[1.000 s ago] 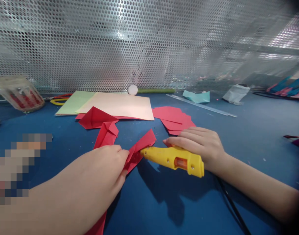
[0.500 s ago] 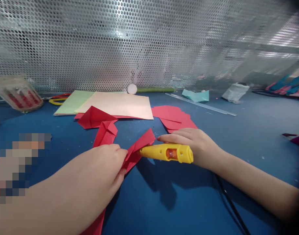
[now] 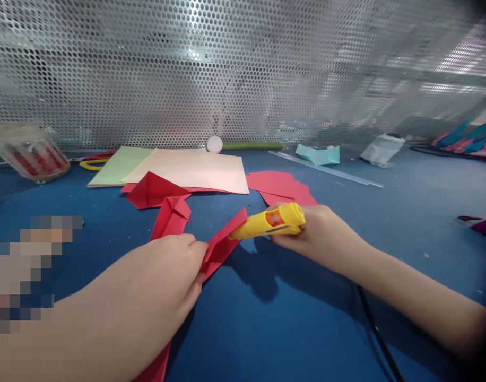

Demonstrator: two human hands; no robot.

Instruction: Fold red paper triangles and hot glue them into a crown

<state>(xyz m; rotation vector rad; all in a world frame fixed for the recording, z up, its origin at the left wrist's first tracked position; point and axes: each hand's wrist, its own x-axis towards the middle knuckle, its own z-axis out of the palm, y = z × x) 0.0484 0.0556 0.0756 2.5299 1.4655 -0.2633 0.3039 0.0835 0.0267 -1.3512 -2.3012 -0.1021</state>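
Note:
My left hand (image 3: 175, 270) is closed on a folded strip of red paper (image 3: 223, 250), which slants up to the right from the fingers. A yellow hot glue gun (image 3: 262, 224) is gripped by my right hand (image 3: 314, 228); its handle is hidden behind the fingers. The gun's front end points left and meets the folded strip near its upper right end; the tip itself is covered by the paper. Another folded red piece (image 3: 173, 215) lies just beyond my left hand, and more red paper (image 3: 153, 367) shows under my left forearm.
Behind lie cream paper (image 3: 191, 170), green paper (image 3: 121, 164), red sheets (image 3: 283, 185) and a folded red piece (image 3: 149, 191). A jar (image 3: 32, 151) stands at the left, yellow-handled scissors (image 3: 94, 165) beside it. Clear sticks (image 3: 326, 170) lie near a perforated metal screen (image 3: 243, 69). A black cord (image 3: 376, 329) trails at right.
My right hand has turned the glue gun, so its rear end has risen and swung left. The front end still meets the red strip. My left hand has barely moved.

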